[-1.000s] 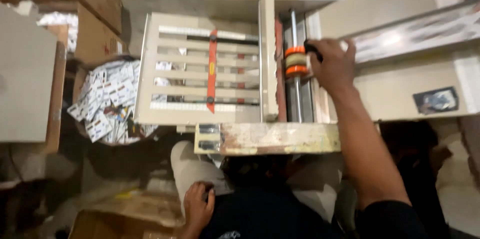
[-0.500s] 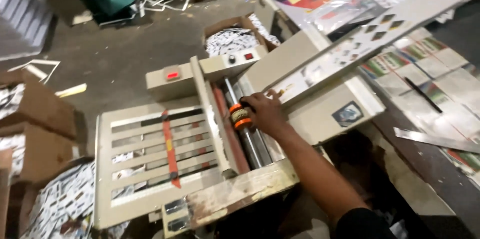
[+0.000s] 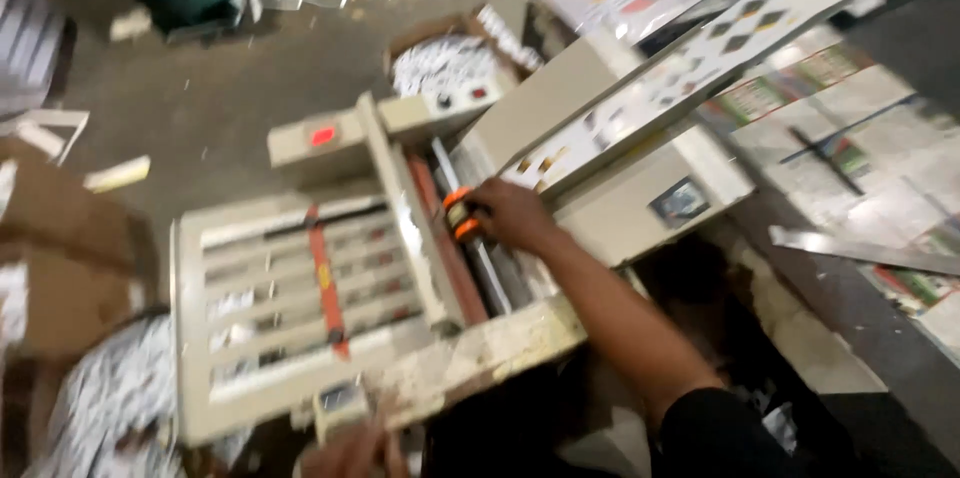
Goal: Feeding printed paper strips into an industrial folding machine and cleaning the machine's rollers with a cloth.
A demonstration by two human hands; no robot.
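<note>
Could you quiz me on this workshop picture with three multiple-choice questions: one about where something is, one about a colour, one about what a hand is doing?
1. Where is the right hand?
A. On the machine's rollers
B. On the floor
C. In a cardboard box

2. What colour are the rings beside its fingers?
A. Blue
B. Orange
C. Green

3. How is the right hand set?
A. Lying flat and open
B. Curled around the ringed roller
C. Raised in the air

Answers: 1 A, it reaches over the beige machine. 2 B, they show bright orange. 3 B, the fingers wrap the roller.

The right hand (image 3: 515, 215) rests on rollers (image 3: 458, 215) between the slatted tray (image 3: 290, 288) and printed sheets (image 3: 690, 68).
</note>
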